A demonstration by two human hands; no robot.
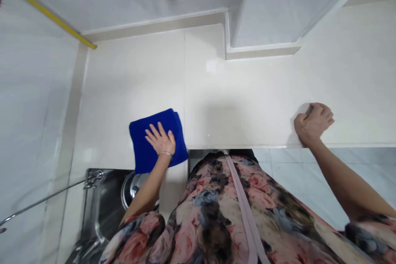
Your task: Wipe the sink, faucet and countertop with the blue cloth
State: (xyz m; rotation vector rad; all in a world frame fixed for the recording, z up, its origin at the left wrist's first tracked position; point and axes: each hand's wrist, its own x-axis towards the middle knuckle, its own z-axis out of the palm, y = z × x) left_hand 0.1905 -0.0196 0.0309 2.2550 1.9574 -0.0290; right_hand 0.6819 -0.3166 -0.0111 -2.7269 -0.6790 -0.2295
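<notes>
A folded blue cloth [144, 148] lies on the pale countertop [244, 107], left of the middle. My left hand [161, 142] rests flat on top of it with the fingers spread, holding nothing in its grip. A bracelet [165, 154] circles that wrist. Far to the right, near the counter's front edge, my right hand [314, 121] leans on the bare surface. Its fingers are curled in, and I see nothing in them.
At the lower left is a metal sink [102, 198] with a round lidded pot [128, 189], partly behind my left forearm, and a thin metal pipe [49, 196]. A boxed wall corner [262, 51] juts over the counter's back. A yellow pipe [46, 10] runs up the wall.
</notes>
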